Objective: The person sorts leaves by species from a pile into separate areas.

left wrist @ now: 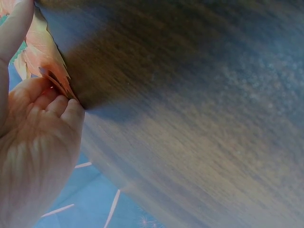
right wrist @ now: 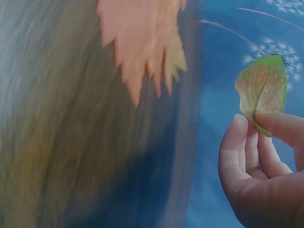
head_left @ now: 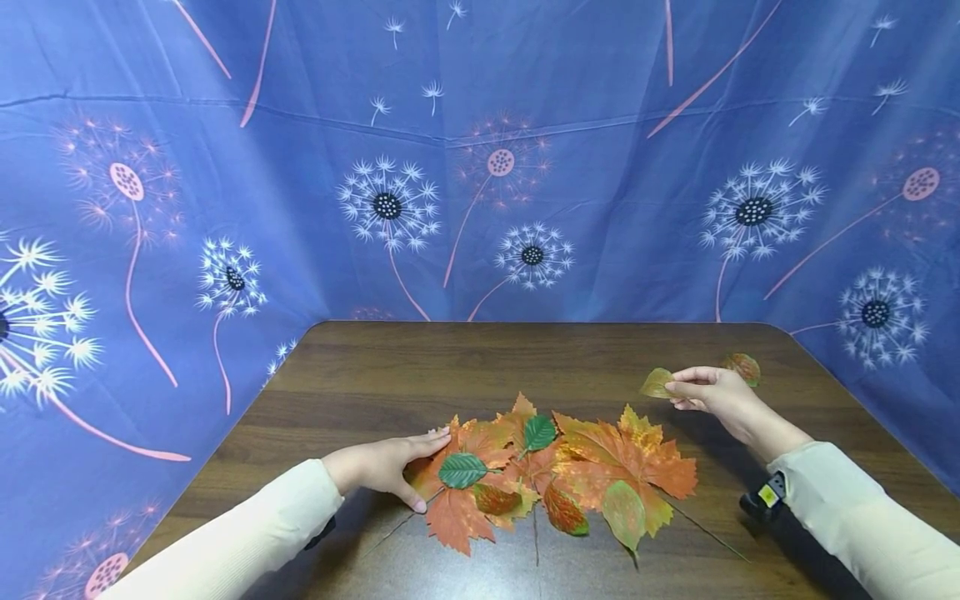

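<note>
My right hand pinches a small yellow-green leaf between thumb and fingers, raised over the right side of the table. In the right wrist view the leaf is held by its stem end and shows a reddish tint. My left hand rests at the left edge of a cluster of orange maple leaves, thumb spread from the fingers. Its fingertips touch an orange leaf in the left wrist view. On the cluster lie green leaves, red-green leaves and a pale green leaf.
Another red-green leaf lies behind my right hand near the table's far right. Thin stems stick out from the cluster toward the front. Behind the brown wooden table hangs a blue dandelion-print cloth.
</note>
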Action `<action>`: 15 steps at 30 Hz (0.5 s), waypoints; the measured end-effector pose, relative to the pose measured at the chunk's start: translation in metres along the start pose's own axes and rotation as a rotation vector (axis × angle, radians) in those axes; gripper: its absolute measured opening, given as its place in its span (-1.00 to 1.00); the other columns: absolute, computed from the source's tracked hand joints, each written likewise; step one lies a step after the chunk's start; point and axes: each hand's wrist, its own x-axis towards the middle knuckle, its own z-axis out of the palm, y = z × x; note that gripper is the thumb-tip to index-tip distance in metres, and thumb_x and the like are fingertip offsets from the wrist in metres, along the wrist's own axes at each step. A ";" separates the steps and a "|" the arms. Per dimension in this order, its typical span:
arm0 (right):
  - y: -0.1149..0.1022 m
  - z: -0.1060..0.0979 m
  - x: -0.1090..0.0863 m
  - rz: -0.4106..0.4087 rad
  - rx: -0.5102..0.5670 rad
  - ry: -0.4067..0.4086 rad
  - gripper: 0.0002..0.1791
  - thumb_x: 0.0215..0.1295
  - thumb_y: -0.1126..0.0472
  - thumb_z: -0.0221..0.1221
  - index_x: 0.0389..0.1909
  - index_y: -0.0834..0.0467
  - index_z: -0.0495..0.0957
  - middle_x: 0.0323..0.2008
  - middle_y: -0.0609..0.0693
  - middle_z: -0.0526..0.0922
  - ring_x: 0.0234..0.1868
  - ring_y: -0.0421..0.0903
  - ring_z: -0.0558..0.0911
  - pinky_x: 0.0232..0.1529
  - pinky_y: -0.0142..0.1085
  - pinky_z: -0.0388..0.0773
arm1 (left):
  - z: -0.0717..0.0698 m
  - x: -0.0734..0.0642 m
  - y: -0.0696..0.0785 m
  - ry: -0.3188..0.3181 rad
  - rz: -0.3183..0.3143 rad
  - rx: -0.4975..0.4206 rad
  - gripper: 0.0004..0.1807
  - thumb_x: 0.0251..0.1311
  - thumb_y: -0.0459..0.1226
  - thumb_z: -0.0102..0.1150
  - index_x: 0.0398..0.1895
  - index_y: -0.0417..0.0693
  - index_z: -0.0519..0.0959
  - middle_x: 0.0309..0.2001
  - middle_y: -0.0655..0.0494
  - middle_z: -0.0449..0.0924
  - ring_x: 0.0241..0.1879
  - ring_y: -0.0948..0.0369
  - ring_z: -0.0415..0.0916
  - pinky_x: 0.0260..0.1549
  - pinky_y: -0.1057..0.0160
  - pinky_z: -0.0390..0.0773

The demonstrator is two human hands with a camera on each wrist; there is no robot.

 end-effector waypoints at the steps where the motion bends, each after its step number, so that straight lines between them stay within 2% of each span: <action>1: 0.001 -0.001 0.001 -0.005 0.001 0.013 -0.76 0.30 0.16 0.24 -0.13 0.24 0.56 -0.37 -0.27 0.68 -0.29 -0.23 0.71 -0.12 -0.27 0.65 | 0.000 0.000 0.000 -0.002 -0.002 -0.002 0.12 -0.08 -0.11 0.49 0.54 -0.05 0.03 0.55 -0.03 -0.07 0.52 -0.04 -0.10 0.40 -0.17 0.04; 7: 0.010 -0.009 0.006 -0.013 -0.046 0.078 -0.79 0.28 0.14 0.26 -0.16 0.18 0.58 -0.40 -0.36 0.66 -0.30 -0.29 0.70 -0.14 -0.29 0.65 | 0.000 0.000 0.001 -0.004 -0.006 -0.003 0.12 -0.08 -0.12 0.49 0.54 -0.04 0.03 0.55 -0.03 -0.07 0.52 -0.04 -0.10 0.40 -0.17 0.04; 12: 0.016 -0.017 0.009 -0.010 -0.036 0.116 -0.89 0.29 0.17 0.25 -0.21 0.10 0.60 -0.45 -0.39 0.66 -0.35 -0.35 0.68 -0.21 -0.38 0.62 | 0.000 0.001 0.001 -0.004 -0.005 -0.001 0.13 -0.08 -0.11 0.48 0.54 -0.05 0.02 0.55 -0.03 -0.07 0.52 -0.04 -0.10 0.40 -0.17 0.04; 15: 0.018 -0.021 0.010 -0.005 -0.040 0.138 -0.85 0.29 0.17 0.25 -0.18 0.13 0.60 -0.46 -0.42 0.64 -0.37 -0.40 0.66 -0.26 -0.44 0.59 | 0.000 0.001 0.000 -0.004 -0.008 -0.008 0.13 -0.08 -0.12 0.48 0.54 -0.05 0.02 0.55 -0.04 -0.08 0.52 -0.05 -0.11 0.40 -0.17 0.03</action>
